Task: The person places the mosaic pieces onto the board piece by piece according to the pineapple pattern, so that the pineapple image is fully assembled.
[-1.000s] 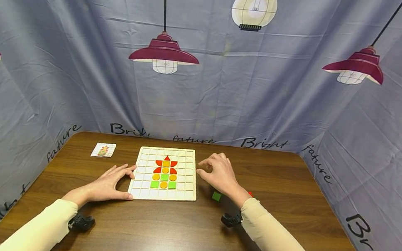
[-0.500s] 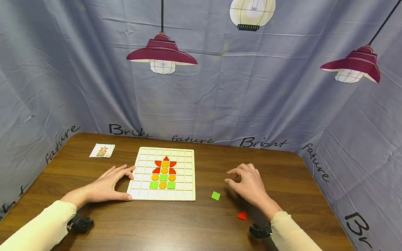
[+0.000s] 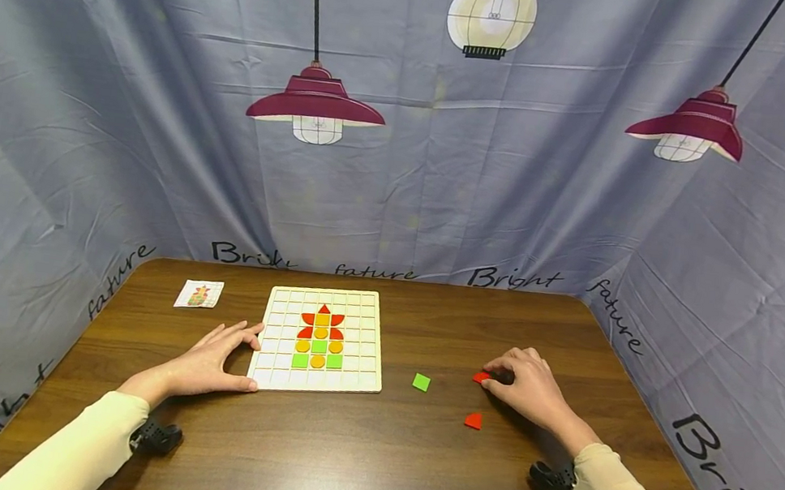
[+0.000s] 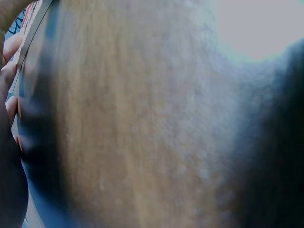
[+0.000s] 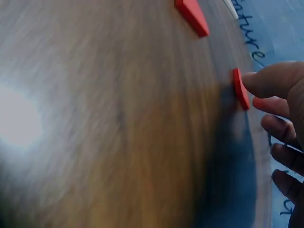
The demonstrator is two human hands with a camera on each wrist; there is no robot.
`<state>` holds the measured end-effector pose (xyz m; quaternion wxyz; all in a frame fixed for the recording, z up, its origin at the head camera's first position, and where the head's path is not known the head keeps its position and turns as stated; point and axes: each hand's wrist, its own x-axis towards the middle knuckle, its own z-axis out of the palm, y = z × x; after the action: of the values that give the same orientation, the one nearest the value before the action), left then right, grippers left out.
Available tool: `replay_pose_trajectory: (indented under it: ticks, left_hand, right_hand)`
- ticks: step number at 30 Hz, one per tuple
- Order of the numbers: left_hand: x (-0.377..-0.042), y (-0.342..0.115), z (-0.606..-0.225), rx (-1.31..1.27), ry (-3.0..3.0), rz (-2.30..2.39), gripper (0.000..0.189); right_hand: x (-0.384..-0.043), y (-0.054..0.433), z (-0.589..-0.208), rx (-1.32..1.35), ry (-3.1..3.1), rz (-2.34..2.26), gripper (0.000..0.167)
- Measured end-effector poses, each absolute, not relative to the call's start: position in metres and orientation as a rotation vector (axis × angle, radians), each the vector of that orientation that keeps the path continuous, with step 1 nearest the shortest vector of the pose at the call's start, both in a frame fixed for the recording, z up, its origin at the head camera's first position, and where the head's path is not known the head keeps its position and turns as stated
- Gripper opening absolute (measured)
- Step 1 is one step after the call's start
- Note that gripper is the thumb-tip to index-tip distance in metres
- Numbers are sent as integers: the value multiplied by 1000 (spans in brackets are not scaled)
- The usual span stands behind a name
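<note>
My left hand point(image 3: 205, 361) rests at the left edge of a pale wooden grid board point(image 3: 274, 373), fingers spread and fingertips touching its side; the left wrist view shows fingertips point(image 4: 13, 45) along that edge. On the board, red, yellow-orange and green pieces form an upright figure. Out on the right of the table, my right hand point(image 3: 529, 388) pinches a small flat red piece point(image 3: 480, 377) between thumb and index finger. In the right wrist view the thumb overlaps this red piece point(image 5: 240, 88), so its full shape is hidden.
A loose green square point(image 3: 421, 382) lies right of the board. Nearer the front is another red piece point(image 3: 474, 421) with a rounded side. A small card point(image 3: 199, 294) with a similar coloured figure lies at the back left of the brown table point(image 3: 337, 459).
My right hand has moved from beside the board to the right, then down to the table at the red piece. The left hand has stayed at the board's edge.
</note>
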<state>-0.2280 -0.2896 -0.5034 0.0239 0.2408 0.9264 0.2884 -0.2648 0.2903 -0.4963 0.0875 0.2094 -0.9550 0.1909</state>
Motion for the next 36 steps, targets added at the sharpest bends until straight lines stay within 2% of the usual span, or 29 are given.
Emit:
replay_pose_trajectory:
  ticks: [21,29,36]
  left_hand:
    - [-227,-289,-503,714,2857,902,54]
    - [-227,-289,-503,719,2858,893,55]
    - [-227,-289,-502,716,2857,892,55]
  right_hand:
    - [-264,286,-505,685,-2746,595,18]
    - [-264,285,-506,727,-2757,612,23]
    - [-266,283,-506,660,-2763,618,18]
